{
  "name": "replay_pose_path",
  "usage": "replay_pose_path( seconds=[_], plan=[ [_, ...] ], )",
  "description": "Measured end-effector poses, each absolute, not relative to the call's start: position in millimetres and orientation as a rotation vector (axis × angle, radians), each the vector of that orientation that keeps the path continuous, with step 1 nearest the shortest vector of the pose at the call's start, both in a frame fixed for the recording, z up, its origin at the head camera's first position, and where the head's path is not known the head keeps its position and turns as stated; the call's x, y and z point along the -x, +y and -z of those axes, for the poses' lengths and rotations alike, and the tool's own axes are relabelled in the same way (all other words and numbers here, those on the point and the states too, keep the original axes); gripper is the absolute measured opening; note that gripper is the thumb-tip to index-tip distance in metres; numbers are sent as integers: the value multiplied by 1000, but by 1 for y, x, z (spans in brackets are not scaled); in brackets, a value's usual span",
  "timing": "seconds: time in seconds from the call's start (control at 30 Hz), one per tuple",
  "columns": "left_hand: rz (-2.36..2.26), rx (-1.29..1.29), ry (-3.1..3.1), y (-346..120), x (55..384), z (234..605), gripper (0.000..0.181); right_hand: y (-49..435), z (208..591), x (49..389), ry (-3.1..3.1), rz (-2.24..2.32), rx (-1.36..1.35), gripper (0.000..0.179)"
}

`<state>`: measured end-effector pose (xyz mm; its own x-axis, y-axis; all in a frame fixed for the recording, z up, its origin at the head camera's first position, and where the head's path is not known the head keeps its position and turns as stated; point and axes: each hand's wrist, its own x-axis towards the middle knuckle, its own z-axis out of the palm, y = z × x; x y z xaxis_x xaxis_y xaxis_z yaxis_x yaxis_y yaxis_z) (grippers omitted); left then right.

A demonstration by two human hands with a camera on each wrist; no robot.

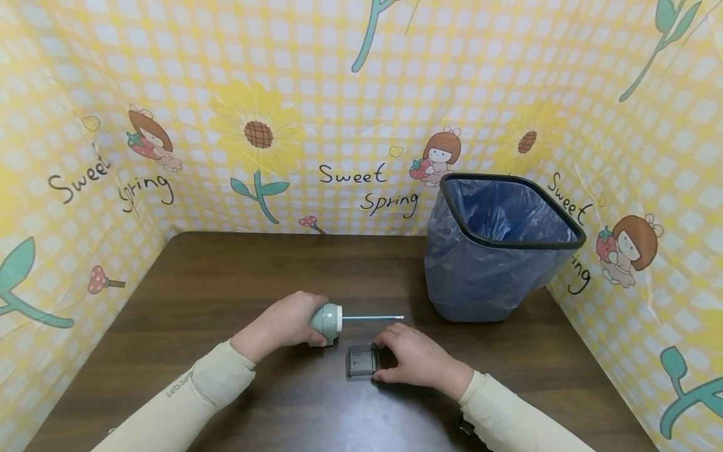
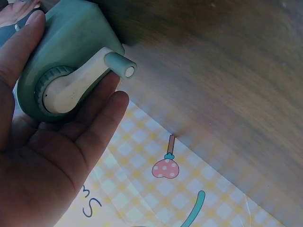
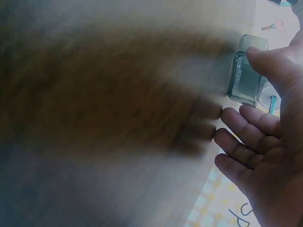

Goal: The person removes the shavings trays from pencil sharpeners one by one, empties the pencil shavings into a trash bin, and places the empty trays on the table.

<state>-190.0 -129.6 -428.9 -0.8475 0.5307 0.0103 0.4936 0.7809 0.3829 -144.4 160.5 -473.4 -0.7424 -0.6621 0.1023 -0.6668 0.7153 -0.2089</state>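
My left hand (image 1: 285, 320) grips a green crank pencil sharpener (image 1: 324, 322), fingers wrapped about its body. In the left wrist view its cream crank handle (image 2: 78, 85) with a green knob shows beside the fingers. A thin blue pencil (image 1: 369, 317) sticks out of the sharpener's white front, pointing right. Just in front of it, my right hand (image 1: 420, 356) pinches the right end of a clear grey shavings drawer (image 1: 361, 362) between thumb and fingers. The drawer lies low at the tabletop, its open side facing up. The right wrist view shows the thumb over the drawer (image 3: 246, 78).
A trash bin (image 1: 480, 282) lined with a blue plastic bag stands at the back right of the dark wooden table (image 1: 271, 263). Yellow checked cloth (image 1: 350, 113) with printed flowers hangs round the back and both sides.
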Motion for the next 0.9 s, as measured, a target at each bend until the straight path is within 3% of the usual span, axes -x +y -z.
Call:
replay_pose_path(
  seconds=[0.9],
  plan=[
    [-592, -806, 2835, -130, 194, 428, 57, 161, 469, 144, -2846, -295, -1155, 53]
  ],
)
